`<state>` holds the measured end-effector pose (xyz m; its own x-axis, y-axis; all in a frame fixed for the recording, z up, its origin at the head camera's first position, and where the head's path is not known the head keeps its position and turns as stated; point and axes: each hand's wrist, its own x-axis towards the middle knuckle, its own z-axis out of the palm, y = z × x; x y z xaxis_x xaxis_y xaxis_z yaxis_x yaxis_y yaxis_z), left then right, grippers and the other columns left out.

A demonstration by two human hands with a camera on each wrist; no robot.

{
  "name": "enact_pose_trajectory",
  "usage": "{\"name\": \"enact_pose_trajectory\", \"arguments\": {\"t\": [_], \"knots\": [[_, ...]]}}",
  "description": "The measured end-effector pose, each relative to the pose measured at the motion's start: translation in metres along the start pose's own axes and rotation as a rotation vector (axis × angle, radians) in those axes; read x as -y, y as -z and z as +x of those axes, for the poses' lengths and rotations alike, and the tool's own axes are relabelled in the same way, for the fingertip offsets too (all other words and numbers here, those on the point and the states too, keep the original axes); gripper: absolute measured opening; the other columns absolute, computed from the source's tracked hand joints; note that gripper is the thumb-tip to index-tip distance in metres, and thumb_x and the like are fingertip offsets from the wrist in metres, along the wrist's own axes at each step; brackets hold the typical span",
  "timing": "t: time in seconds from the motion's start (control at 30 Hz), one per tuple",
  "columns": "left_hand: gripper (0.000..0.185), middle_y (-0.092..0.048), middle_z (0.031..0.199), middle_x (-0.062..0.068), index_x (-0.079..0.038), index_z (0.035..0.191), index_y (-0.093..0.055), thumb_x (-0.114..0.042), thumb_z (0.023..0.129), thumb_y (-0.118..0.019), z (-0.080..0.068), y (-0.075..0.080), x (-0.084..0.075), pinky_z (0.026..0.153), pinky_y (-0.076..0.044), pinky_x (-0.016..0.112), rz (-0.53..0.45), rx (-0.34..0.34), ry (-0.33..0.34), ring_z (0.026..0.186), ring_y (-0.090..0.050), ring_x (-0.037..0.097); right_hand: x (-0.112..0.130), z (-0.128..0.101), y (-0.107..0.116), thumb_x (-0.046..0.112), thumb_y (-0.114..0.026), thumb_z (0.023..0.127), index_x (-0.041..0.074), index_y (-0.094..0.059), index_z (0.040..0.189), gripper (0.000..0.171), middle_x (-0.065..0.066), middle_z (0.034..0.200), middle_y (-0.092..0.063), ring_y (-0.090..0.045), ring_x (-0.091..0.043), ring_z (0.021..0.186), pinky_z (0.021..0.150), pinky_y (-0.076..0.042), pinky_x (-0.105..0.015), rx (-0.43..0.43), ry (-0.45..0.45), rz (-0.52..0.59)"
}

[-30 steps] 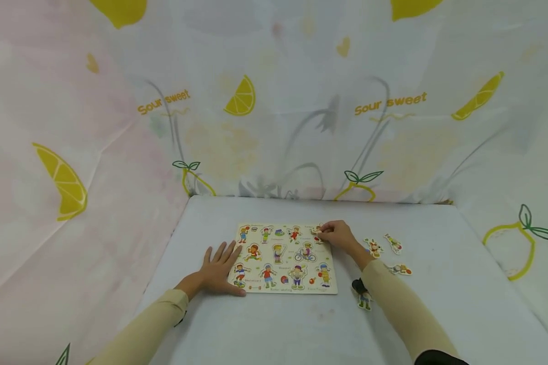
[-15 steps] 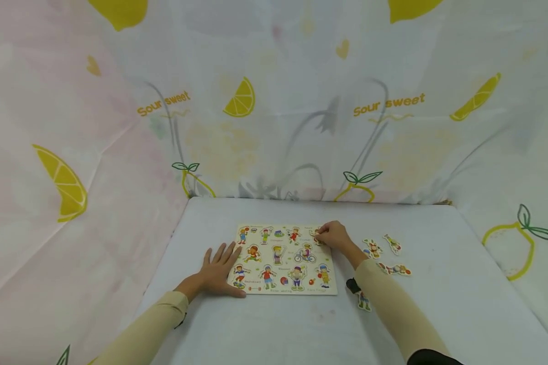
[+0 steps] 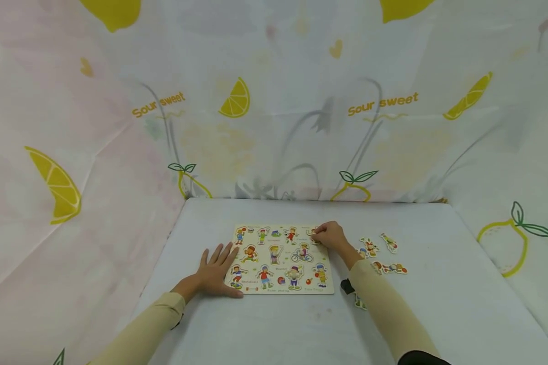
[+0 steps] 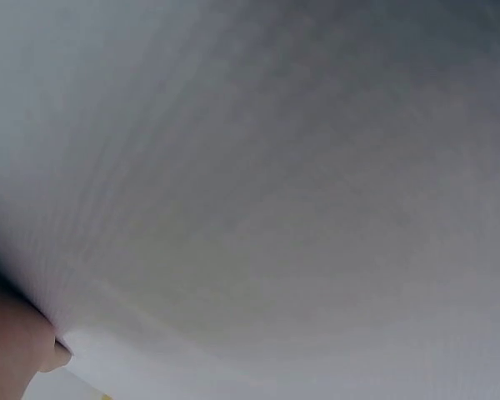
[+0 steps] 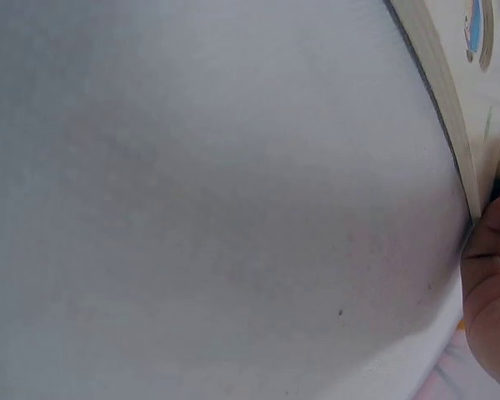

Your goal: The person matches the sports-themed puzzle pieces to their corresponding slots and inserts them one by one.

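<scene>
A wooden peg-style puzzle board with several sports figures lies on the white table. My left hand rests on its left edge, fingers spread and straight, thumb by the front corner. At the back right corner my right hand pinches a small figure puzzle piece between thumb and fingers, low over the board. That piece is mostly hidden by the fingers. In the right wrist view the hand is beside the board's edge. Only a bit of the left hand shows in the left wrist view.
Loose figure pieces lie right of the board: one at the back, another beside it, and one farther forward. A further piece is partly under the right forearm. Lemon-print cloth encloses the table.
My right hand stays at the board's back right corner with the piece, shifting only slightly. Its forearm has swung a little left, covering more of the front loose piece. My left hand keeps its place.
</scene>
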<state>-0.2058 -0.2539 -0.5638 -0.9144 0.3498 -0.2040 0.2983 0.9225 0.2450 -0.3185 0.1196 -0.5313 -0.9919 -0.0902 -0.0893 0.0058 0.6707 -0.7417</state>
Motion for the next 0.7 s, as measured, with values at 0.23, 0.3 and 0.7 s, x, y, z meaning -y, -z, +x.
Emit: {"name": "enact_pose_trajectory", "arguments": {"t": [0.23, 0.3, 0.7], "knots": [[0.136, 0.002, 0.168, 0.013, -0.014, 0.160, -0.007, -0.091, 0.062, -0.059, -0.001, 0.002, 0.000, 0.114, 0.009, 0.070, -0.010, -0.014, -0.024, 0.153, 0.005, 0.041, 0.001, -0.002, -0.004, 0.020, -0.076, 0.085, 0.000, -0.074, 0.094, 0.022, -0.015, 0.097, -0.071, -0.063, -0.021, 0.079, 0.066, -0.052, -0.029, -0.022, -0.061, 0.054], [0.135, 0.001, 0.167, 0.014, -0.012, 0.160, -0.007, -0.090, 0.063, -0.060, -0.001, 0.004, -0.001, 0.113, 0.009, 0.071, -0.013, -0.014, -0.033, 0.152, 0.004, 0.043, 0.001, -0.003, -0.005, 0.019, -0.076, 0.084, -0.001, -0.074, 0.093, 0.022, -0.015, 0.095, -0.071, -0.064, -0.021, 0.077, 0.066, -0.052, -0.029, -0.035, -0.062, 0.065], [0.131, -0.003, 0.167, 0.018, -0.010, 0.159, -0.010, -0.085, 0.066, -0.063, -0.005, 0.008, -0.008, 0.113, 0.003, 0.072, 0.008, -0.014, -0.040, 0.152, -0.001, 0.045, -0.003, -0.004, -0.010, 0.019, -0.078, 0.083, 0.000, -0.075, 0.087, 0.020, -0.015, 0.092, -0.071, -0.063, -0.024, 0.078, 0.067, -0.053, -0.032, -0.077, -0.078, 0.118]]}}
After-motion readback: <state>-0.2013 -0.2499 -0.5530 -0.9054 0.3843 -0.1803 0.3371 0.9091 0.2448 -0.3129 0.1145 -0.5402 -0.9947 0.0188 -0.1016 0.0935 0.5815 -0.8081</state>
